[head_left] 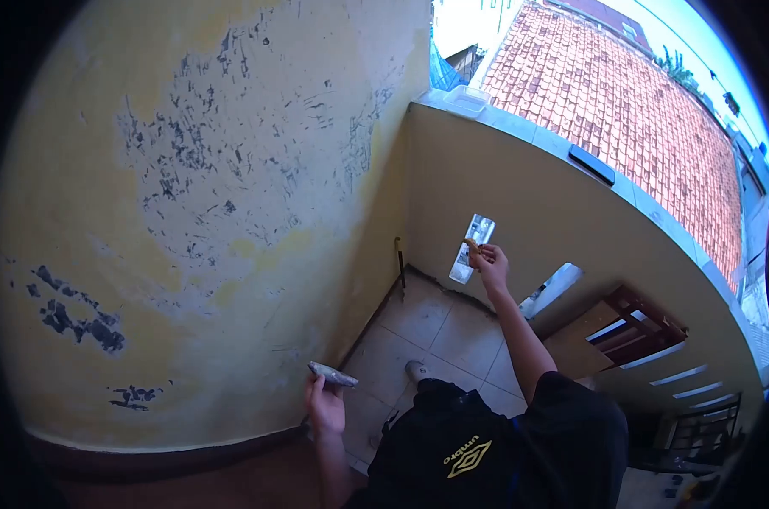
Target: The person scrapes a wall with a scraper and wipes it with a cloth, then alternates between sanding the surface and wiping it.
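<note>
My left hand [325, 409] is low at the left, near the patched wall, with its fingers closed on a flat grey, white-smeared block [333, 374]. What kind of tool the block is, I cannot make out. My right hand [491, 265] reaches out toward the low side wall and pinches a small yellowish-brown piece [472, 247]. Behind that piece is a bright slot [483, 227] in the side wall. The yellow wall [257, 161] on the left carries a broad whitish patch with many dark scrapes and chips.
A ledge [528, 131] tops the low wall, bearing a clear plastic container [466, 100] and a dark flat object [591, 165]. A thin rod [400, 263] leans in the corner above floor tiles [418, 318]. A reddish-brown wooden frame [634, 327] is at the right.
</note>
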The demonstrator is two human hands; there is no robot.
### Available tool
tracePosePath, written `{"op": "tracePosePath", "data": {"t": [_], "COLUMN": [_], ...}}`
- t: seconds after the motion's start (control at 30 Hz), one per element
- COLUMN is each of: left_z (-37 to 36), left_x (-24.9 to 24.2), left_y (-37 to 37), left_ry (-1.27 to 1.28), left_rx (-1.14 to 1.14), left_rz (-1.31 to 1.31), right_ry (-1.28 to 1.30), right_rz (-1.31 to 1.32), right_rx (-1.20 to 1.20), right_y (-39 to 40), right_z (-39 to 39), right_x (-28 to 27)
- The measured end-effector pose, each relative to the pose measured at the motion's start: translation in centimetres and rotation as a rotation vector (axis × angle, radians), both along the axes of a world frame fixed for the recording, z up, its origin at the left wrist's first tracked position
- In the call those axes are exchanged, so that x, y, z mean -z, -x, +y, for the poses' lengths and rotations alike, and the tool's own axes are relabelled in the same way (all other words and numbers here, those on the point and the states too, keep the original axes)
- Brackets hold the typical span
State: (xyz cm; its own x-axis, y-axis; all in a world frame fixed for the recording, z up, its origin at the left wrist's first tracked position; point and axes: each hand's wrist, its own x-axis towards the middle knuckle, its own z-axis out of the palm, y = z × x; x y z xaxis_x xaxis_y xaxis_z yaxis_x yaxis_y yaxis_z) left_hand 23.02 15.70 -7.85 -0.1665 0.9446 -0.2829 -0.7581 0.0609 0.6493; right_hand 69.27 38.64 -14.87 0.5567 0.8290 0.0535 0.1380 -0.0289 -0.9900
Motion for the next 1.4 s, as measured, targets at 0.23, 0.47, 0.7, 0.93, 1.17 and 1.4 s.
{"op": "tracePosePath", "data": {"t": [0.23,0.47,0.7,0.93,1.17,1.4], "left_z": [14.4,18.9,17.7,17.9,17.1,13.1], "left_x": [-8.1,-7.5,-4.6,-2.1,-3.4,-1.8], "left_y": [-9.7,-19.0,-19.8,-18.2,-15.2,-9.0], "left_ry": [-0.256,-0.228,-0.055,-0.01,-0.111,-0.172], "left_rx": [0.153,0.306,0.367,0.279,0.087,-0.082], "left_rz": [0.061,-0.049,-0.05,-0.061,-0.099,-0.406], "right_ry": [-0.336,0.022,0.133,0.053,-0.265,-0.47], "right_rz": [-0.565,-0.874,-0.906,-0.975,-1.017,-0.169], "right_rx": [0.1,0.067,0.207,0.217,0.317,-0.223], "right_y": [-11.8,-24.2,-19.6,-19.0,-20.5,3.6], "right_z": [15.4,29.5,26.3,25.8,27.5,13.5], "right_x": [-21.5,-20.9,-22.8,-22.8,-20.7,-9.9]}}
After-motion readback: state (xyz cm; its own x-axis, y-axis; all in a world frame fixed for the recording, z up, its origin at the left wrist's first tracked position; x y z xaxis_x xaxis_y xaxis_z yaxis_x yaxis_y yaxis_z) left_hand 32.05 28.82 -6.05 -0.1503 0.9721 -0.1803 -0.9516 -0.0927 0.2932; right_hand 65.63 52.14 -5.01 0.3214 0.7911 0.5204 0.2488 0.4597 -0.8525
